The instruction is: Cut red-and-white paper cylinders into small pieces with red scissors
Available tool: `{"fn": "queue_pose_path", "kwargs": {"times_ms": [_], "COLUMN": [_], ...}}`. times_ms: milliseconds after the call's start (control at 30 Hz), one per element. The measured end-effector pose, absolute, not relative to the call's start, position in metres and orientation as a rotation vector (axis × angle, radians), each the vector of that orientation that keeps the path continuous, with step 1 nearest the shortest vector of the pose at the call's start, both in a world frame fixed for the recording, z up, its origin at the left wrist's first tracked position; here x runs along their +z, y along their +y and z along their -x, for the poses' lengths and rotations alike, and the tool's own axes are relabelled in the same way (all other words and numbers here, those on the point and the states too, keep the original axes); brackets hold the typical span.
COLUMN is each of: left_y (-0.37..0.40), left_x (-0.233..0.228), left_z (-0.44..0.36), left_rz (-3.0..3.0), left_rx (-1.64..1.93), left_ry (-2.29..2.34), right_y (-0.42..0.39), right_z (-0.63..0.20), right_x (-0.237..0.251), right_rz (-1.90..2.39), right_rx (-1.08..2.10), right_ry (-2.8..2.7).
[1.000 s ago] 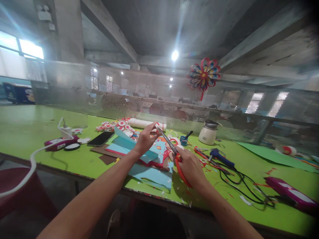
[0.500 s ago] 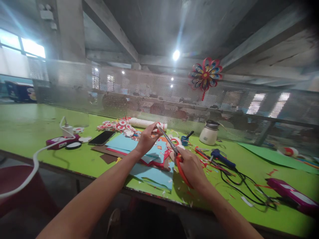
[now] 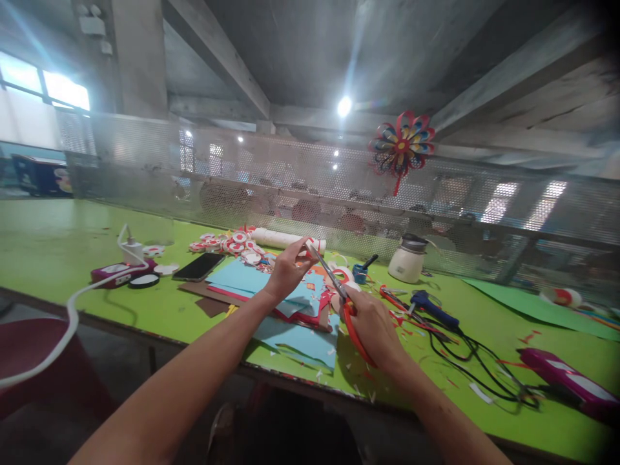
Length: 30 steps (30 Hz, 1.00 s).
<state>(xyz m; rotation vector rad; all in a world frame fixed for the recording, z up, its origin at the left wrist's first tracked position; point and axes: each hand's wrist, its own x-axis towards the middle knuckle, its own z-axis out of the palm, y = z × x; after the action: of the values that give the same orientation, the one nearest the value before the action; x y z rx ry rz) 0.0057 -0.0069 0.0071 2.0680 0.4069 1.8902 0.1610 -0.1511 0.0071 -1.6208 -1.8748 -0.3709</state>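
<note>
My right hand (image 3: 375,323) is wrapped round the orange handles of a pair of scissors (image 3: 332,279), whose blades point up and left. At the blade tips, my left hand (image 3: 287,272) pinches a small red-and-white paper piece (image 3: 309,244), its shape too small to make out. Below my hands lie light blue paper sheets (image 3: 237,279), with red and brown sheets partly under them. A pile of red-and-white paper discs (image 3: 237,242) sits beyond, beside a white roll (image 3: 278,237).
A phone (image 3: 199,266) and a purple power strip (image 3: 113,274) lie to the left. On the right are a blue glue gun (image 3: 433,309), black cables, a cream jug (image 3: 407,259), a blue pot (image 3: 359,274) and another purple strip (image 3: 566,381). A perforated metal screen (image 3: 290,194) stands behind.
Both hands stay almost in place, with the scissors still at the small paper piece. The view has shifted very slightly.
</note>
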Motion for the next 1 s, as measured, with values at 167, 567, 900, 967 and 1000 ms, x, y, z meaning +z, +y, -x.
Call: {"fn": "queue_pose_path", "kwargs": {"times_ms": [167,567,900,967,1000], "left_y": [-0.0060,-0.0043,-0.0078,-0.0083,-0.0085], "left_x": [0.0056,0.0073,0.0099,0.0102,0.0102], "left_z": [-0.0053,-0.0042,-0.0032,-0.0033,-0.0034], "left_rz": [-2.068,-2.127,-2.165,-2.164,-2.162], "left_rx": [1.886,1.912,1.906,1.905,1.903], "left_ry": [0.413,0.382,0.392,0.388,0.388], "right_y": [-0.1513,-0.1497,-0.1514,-0.1516,-0.1515], "right_z": [-0.1611,-0.1641,-0.1615,-0.1616,-0.1618], "right_x": [0.0079,0.0078,0.0100,0.0101,0.0099], "right_rz": [1.640,1.652,1.645,1.642,1.636], "right_rx": [-0.385,-0.407,-0.347,-0.351,-0.351], "right_ry": [-1.882,-1.870,-1.871,-1.873,-1.873]}}
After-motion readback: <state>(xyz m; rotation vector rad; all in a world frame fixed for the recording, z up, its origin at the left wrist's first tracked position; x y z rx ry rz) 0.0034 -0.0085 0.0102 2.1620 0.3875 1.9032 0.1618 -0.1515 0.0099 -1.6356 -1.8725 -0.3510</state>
